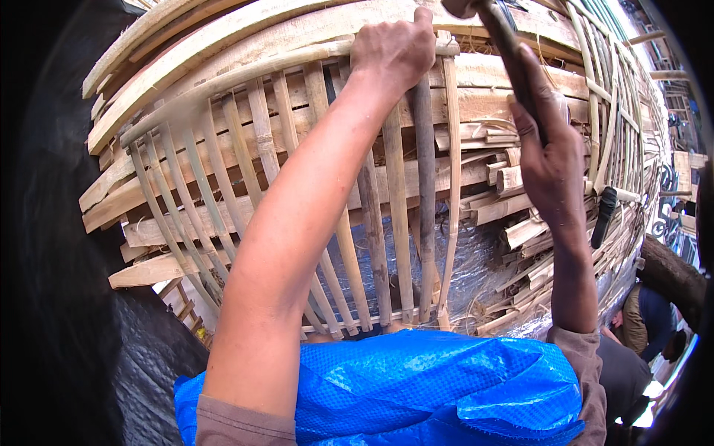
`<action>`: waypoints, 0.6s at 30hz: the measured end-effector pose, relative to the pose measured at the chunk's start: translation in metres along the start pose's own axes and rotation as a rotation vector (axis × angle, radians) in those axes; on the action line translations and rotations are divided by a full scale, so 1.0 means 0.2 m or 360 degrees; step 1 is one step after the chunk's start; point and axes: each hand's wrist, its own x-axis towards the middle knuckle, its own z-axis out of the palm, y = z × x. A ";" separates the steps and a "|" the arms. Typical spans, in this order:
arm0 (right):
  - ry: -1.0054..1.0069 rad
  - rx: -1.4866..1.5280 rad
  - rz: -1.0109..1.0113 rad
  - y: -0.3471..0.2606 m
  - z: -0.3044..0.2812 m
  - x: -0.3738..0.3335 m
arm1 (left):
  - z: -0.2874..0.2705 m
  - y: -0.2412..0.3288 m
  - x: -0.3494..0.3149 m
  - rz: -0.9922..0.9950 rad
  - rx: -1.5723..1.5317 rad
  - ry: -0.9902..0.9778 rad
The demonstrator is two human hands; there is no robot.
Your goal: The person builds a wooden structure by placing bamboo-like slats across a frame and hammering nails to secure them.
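Across my lap stands a slatted panel of wooden or bamboo sticks, with a round top rail (297, 56) and several upright slats (396, 215) running down toward me. My left hand (393, 53) is closed at the rail's right end, fingers wrapped over it. Whether it also pinches something small is hidden. Raised to the right of the rail, my right hand (550, 145) grips a hammer (512, 59) by its handle. The hammer's head is partly cut off at the upper edge, apart from the rail.
Long sawn boards (119, 189) are stacked behind the panel. Split wood pieces (524, 230) lie in a heap at right, near another slatted panel (606, 97) and a black cylindrical object (605, 217). A blue sheet (431, 386) covers my lap. A person (645, 316) is at far right.
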 end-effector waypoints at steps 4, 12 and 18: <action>0.0325 0.0474 -0.0076 -0.19 -0.13 0.05 | -0.03 -0.02 0.04 -0.0116 -0.0121 -0.0103; -0.0123 -0.0157 0.0223 0.08 0.03 -0.05 | 0.03 0.00 0.03 0.0003 0.0026 0.0002; 0.0234 0.0142 -0.0049 -0.08 -0.06 -0.02 | 0.07 -0.04 0.00 0.0071 0.0058 0.0223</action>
